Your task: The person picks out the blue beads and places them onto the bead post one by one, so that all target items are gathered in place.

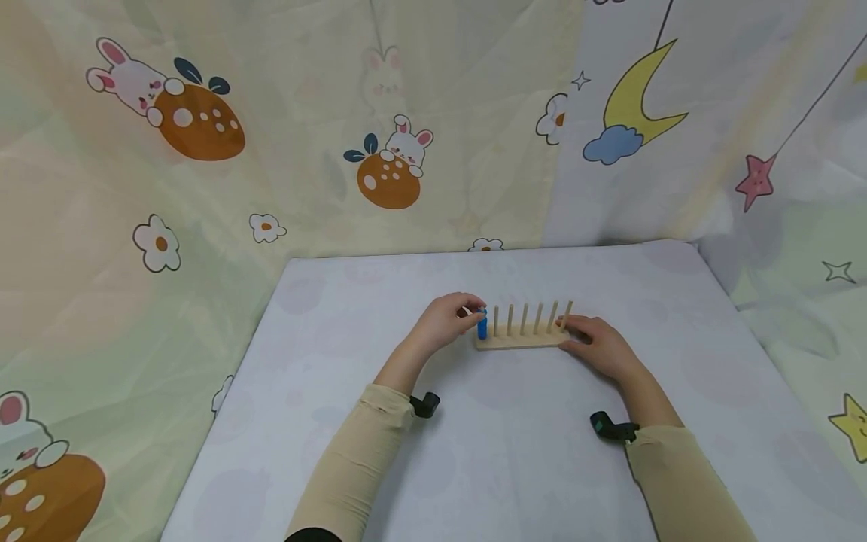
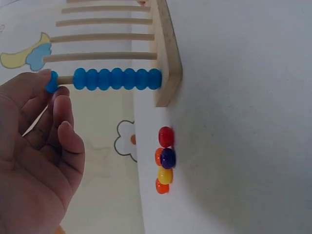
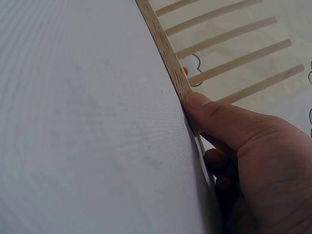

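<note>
A wooden peg rack (image 1: 520, 343) stands on the table, its upright pegs in one row. Several blue beads (image 2: 117, 79) are stacked on the leftmost peg, up from the base. At that peg's top, my left hand (image 1: 443, 322) pinches another blue bead (image 2: 51, 82) between thumb and finger. A short stretch of bare peg shows between this bead and the stack. My right hand (image 1: 603, 345) grips the right end of the rack's base, its thumb (image 3: 199, 101) on the front edge. The other pegs (image 2: 105, 37) in the left wrist view carry no beads.
Loose beads lie on the table beyond the rack's left end: a red bead (image 2: 166, 137), a dark purple bead (image 2: 167, 158), a yellow bead (image 2: 165, 175) and orange ones. A printed cloth (image 1: 460, 173) hangs behind the white-covered table (image 1: 501, 467).
</note>
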Action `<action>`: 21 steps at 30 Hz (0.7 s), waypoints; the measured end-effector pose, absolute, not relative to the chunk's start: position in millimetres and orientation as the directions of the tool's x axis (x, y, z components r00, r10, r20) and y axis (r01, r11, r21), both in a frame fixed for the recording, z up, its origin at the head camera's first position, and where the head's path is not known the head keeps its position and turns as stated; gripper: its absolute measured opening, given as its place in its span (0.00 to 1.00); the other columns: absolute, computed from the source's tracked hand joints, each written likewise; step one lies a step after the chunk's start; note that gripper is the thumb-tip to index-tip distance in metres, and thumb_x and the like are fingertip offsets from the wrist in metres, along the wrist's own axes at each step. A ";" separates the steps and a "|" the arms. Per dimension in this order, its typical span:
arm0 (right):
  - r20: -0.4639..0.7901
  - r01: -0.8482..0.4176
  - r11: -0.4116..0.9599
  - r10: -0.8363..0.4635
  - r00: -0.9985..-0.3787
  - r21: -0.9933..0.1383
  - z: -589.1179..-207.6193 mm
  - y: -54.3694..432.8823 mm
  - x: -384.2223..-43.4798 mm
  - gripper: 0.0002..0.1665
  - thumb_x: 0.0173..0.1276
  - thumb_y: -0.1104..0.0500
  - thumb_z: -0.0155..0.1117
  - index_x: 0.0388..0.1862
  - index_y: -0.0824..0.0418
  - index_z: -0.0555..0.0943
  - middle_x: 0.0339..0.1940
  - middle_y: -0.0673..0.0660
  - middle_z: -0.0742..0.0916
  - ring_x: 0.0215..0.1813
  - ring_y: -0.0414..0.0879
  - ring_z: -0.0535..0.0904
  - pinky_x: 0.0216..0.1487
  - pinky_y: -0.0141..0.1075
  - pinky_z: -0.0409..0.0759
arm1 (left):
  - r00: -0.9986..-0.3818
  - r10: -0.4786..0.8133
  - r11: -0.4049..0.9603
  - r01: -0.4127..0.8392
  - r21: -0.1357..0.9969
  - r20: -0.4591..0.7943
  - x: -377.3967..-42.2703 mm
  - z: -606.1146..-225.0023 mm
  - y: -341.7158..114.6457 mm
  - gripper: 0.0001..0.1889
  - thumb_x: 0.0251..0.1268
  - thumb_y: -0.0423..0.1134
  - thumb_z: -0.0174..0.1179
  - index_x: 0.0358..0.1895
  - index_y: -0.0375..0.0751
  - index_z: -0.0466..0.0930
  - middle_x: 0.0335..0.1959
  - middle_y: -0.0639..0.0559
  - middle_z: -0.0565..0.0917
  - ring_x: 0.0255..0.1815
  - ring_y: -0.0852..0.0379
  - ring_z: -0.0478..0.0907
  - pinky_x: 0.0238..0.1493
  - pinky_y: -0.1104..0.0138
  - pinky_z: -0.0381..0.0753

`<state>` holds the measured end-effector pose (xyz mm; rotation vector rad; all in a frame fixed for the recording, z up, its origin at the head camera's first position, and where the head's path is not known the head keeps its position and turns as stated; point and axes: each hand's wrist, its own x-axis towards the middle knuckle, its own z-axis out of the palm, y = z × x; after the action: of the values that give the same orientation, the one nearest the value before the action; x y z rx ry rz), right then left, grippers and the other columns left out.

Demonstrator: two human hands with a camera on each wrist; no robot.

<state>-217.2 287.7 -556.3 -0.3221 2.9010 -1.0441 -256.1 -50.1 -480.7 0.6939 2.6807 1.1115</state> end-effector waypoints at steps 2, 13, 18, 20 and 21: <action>0.032 -0.179 0.753 -0.205 -0.978 -0.634 -555.8 287.3 -216.8 0.30 0.68 0.49 0.67 0.66 0.59 0.76 0.68 0.64 0.77 0.68 0.63 0.69 0.68 0.61 0.64 | -0.880 0.474 0.633 0.360 0.686 0.025 -256.2 -483.3 -49.6 0.15 0.71 0.50 0.60 0.55 0.51 0.82 0.46 0.58 0.84 0.41 0.62 0.79 0.39 0.70 0.79; 0.037 -0.181 0.750 -0.205 -0.978 -0.636 -554.2 286.5 -216.4 0.31 0.68 0.49 0.67 0.67 0.60 0.75 0.68 0.64 0.77 0.68 0.63 0.70 0.68 0.60 0.65 | -0.882 0.471 0.654 0.365 0.662 0.021 -254.3 -488.0 -49.6 0.13 0.70 0.48 0.60 0.54 0.52 0.83 0.46 0.56 0.84 0.43 0.60 0.78 0.43 0.67 0.79; 0.040 -0.186 0.750 -0.208 -0.977 -0.634 -554.1 286.5 -216.3 0.31 0.68 0.48 0.67 0.66 0.59 0.76 0.68 0.64 0.77 0.68 0.63 0.70 0.68 0.60 0.65 | -0.875 0.482 0.652 0.382 0.655 0.031 -253.6 -490.8 -52.0 0.18 0.71 0.49 0.60 0.60 0.51 0.80 0.48 0.56 0.84 0.44 0.60 0.78 0.44 0.67 0.79; 0.046 -0.191 0.749 -0.210 -0.977 -0.634 -554.4 286.3 -216.2 0.31 0.68 0.48 0.67 0.66 0.60 0.76 0.68 0.64 0.77 0.68 0.64 0.70 0.67 0.61 0.65 | -0.873 0.486 0.656 0.389 0.647 0.033 -253.1 -492.6 -53.8 0.19 0.71 0.50 0.59 0.62 0.51 0.79 0.49 0.55 0.84 0.44 0.60 0.78 0.45 0.67 0.79; 0.051 -0.197 0.749 -0.214 -0.976 -0.633 -554.3 286.0 -215.9 0.31 0.69 0.48 0.66 0.66 0.60 0.76 0.68 0.64 0.77 0.68 0.64 0.70 0.67 0.61 0.65 | -0.873 0.486 0.660 0.390 0.642 0.031 -252.6 -493.8 -55.1 0.20 0.71 0.50 0.59 0.63 0.52 0.78 0.50 0.55 0.84 0.44 0.60 0.78 0.46 0.67 0.79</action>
<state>-215.9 286.0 -554.3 -0.3426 2.9143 -1.0502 -252.6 -55.1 -493.8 0.7253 2.7295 1.0054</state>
